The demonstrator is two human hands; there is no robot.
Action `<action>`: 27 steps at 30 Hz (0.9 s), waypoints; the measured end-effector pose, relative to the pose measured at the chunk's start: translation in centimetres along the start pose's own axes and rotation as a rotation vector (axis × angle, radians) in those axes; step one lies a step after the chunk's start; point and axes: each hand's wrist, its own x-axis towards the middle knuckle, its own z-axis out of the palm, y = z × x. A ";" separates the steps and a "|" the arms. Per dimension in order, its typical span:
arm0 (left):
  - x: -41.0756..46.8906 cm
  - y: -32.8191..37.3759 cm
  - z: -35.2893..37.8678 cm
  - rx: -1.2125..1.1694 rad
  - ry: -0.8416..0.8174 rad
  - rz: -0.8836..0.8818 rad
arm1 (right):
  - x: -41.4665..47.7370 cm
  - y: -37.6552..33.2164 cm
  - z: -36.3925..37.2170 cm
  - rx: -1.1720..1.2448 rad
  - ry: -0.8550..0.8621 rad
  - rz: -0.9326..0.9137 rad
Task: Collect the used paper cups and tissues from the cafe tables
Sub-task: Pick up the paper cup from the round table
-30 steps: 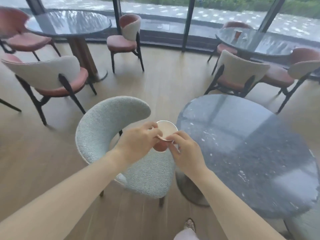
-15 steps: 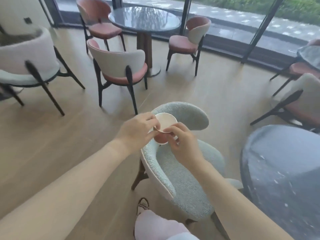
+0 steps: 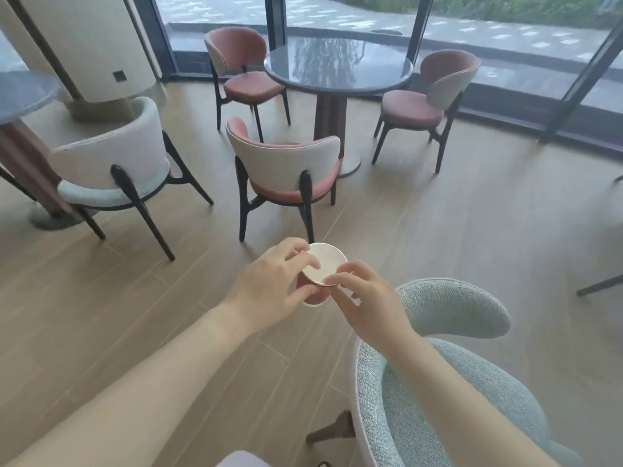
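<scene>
Between both hands, held out at mid-air above the wooden floor (image 3: 472,230), sits one paper cup (image 3: 324,268): cream inside, round rim tilted toward the camera, reddish outer wall showing beneath. Left hand (image 3: 273,291) cups the wall from the side, fingers curled on it; right hand (image 3: 365,301) pinches the near rim between thumb and fingertips. Both grips closed on the cup, lightly by the look. Whether anything lies inside, cannot tell; no tissue shows. Progress, as a judgement: one cup gathered, carrying under way, nothing yet dropped anywhere visible. Round dark table (image 3: 338,64) by the window has a glossy, stone-like surface that reflects the glazing and appears bare; a second grey table edge (image 3: 23,92) at far left also shows nothing on it. More tables likely remain out of view. Chairs: pink padded seats with pale curved backs (image 3: 285,166), dark tapered legs; nearest chair (image 3: 448,392) is pale blue-grey bouclé, nubby, with a curved backrest.
</scene>
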 end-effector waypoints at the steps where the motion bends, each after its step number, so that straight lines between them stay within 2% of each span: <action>1: 1.2 -1.1 0.0 0.003 -0.014 0.017 | 1.3 0.4 0.4 -0.021 0.004 -0.007; 9: 14.8 -10.6 1.6 -0.065 -0.147 0.175 | 12.2 5.3 4.4 -0.212 0.127 0.079; 16: 27.4 -16.6 0.4 -0.120 -0.234 0.360 | 22.4 8.2 6.7 -0.309 0.301 0.244; 21: 34.0 -18.0 0.3 -0.151 -0.222 0.464 | 26.6 10.7 6.1 -0.374 0.411 0.299; 27: 43.4 -15.7 2.6 -0.201 -0.254 0.608 | 30.6 15.9 2.3 -0.513 0.522 0.352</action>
